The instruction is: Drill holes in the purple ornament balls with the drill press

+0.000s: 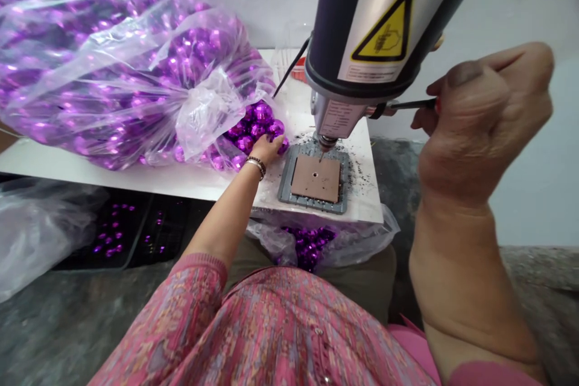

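Note:
My left hand (266, 149) is at the mouth of a big clear bag (113, 66), its fingers on a shiny purple ball (283, 143) at the edge of a small pile. On the right, my right hand (474, 114) is wrapped round the lever (414, 104) of a dark drill press (375, 24) with a yellow warning label. Under the drill's tip lies a square brown plate (316, 178) with a small hole, on a grey metal base (284, 190). No ball sits on the plate. Dark shavings lie around it.
The white table (362, 208) ends just in front of the base. Below its edge hangs an open plastic bag (368, 241) of purple balls over my lap. Dark trays (113, 241) with purple pieces stand low on the left. A black cable (289, 72) runs behind the drill.

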`<state>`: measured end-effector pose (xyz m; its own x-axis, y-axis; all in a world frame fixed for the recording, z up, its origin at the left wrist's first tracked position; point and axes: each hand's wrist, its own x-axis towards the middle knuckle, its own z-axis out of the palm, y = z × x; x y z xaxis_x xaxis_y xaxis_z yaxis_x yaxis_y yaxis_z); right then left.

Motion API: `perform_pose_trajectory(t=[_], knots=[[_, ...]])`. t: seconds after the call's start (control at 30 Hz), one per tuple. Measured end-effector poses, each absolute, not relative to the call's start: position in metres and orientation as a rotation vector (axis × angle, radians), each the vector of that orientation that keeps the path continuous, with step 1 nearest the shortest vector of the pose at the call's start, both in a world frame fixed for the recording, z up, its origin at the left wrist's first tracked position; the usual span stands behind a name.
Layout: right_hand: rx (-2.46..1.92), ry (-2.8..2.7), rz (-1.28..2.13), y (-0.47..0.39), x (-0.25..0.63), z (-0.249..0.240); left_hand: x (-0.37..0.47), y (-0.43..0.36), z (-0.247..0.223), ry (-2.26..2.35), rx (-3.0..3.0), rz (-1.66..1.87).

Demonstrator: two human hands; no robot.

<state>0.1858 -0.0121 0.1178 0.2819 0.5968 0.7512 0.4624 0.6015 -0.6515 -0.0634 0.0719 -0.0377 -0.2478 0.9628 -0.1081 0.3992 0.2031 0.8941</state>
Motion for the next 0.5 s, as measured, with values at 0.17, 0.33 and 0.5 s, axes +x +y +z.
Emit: perform_pose_trajectory(t=[0.17,0.33,0.5], knots=[[-0.956,-1.385,0.098,-0.013,0.186,0.118,-0.055,0.062,-0.041,1.722,1.080,1.047],[-0.956,-1.372,0.094,-0.012,0.183,0.120,-0.061,0.025,-0.021,1.337,0.865,1.115],[-0.958,-1.408,0.068,0.000,0.186,0.129,-0.054,-0.004,-0.008,1.145,0.951,0.910]])
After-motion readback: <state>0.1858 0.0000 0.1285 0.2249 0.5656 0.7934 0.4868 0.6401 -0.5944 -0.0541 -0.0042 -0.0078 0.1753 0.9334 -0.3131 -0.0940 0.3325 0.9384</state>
